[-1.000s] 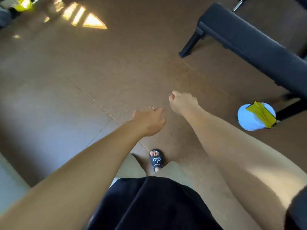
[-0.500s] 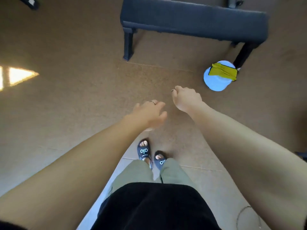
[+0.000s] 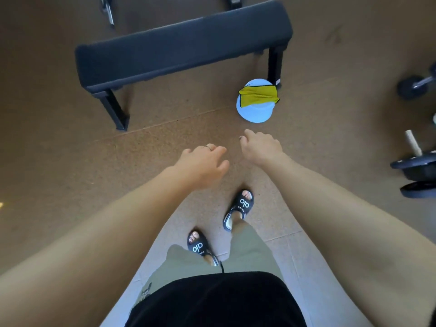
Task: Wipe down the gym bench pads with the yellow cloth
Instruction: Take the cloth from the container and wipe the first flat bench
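The person stood on the brown floor (image 3: 59, 142), both bare arms stretched forward. The left hand (image 3: 203, 161) hung with relaxed fingers and held nothing; the right hand (image 3: 259, 147) was loosely curled, also holding nothing. Ahead stood the black gym bench (image 3: 179, 46), its pad bare. Just beside its right leg sat a pale blue bucket (image 3: 256, 112) with the yellow cloth (image 3: 258, 95) draped across its top. Dumbbells (image 3: 417, 173) lay at the right edge
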A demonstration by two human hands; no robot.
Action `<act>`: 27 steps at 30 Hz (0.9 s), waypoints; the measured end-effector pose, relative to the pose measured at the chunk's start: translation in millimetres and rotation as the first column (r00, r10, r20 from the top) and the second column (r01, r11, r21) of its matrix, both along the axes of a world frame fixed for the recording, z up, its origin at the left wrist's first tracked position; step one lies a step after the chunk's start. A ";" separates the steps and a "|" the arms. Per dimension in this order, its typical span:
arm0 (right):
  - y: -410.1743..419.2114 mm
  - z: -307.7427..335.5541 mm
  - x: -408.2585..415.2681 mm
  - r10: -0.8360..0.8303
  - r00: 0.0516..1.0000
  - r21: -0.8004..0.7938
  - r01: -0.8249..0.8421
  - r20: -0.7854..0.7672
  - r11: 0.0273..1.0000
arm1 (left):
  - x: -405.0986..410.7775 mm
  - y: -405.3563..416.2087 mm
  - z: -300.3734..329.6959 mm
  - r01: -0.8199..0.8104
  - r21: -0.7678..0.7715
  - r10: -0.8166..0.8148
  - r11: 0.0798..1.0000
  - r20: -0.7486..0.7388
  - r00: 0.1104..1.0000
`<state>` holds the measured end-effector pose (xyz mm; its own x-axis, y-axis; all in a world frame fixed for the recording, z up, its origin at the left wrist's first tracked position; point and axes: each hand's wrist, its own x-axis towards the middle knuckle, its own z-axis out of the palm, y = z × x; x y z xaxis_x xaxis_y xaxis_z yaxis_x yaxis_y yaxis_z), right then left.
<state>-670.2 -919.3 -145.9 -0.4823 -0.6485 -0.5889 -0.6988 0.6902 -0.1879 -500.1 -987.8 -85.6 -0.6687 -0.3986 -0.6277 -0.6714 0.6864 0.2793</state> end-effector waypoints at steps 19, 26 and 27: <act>-117.8 -103.3 -257.6 -0.317 0.936 0.013 0.318 0.152 0.948 | -276.0 -169.3 -95.0 0.178 0.020 -0.179 0.984 0.015 0.984; -191.2 -179.2 -312.6 -0.387 0.895 0.068 0.382 0.219 0.922 | -340.4 -249.5 -177.2 0.165 0.033 -0.167 0.986 0.041 0.985; -197.6 -191.6 -320.5 -0.396 0.890 0.073 0.389 0.227 0.918 | -349.2 -255.8 -192.2 0.158 0.028 -0.159 0.987 0.044 0.986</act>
